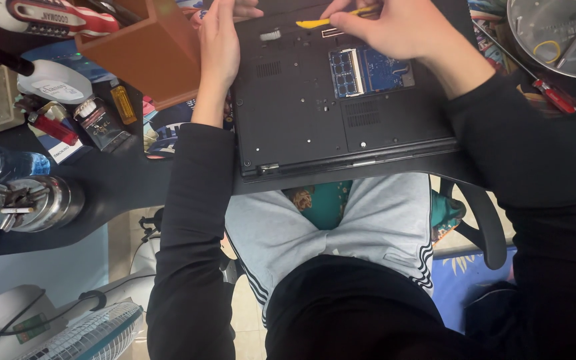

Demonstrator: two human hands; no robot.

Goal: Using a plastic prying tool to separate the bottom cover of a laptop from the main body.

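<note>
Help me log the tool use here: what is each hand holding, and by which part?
The right hand holds a yellow pry tool by its rear end. The left hand holds nothing, pressing on the laptop edge.

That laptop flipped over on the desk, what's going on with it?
A seated person has a black laptop lying bottom-up on a dark desk. The right hand holds a yellow plastic pry tool against the far edge of the case, while the left hand steadies the laptop's side. A small cover is off, showing blue memory boards. A red-handled screwdriver lies nearby, beside a metal bowl.
</note>
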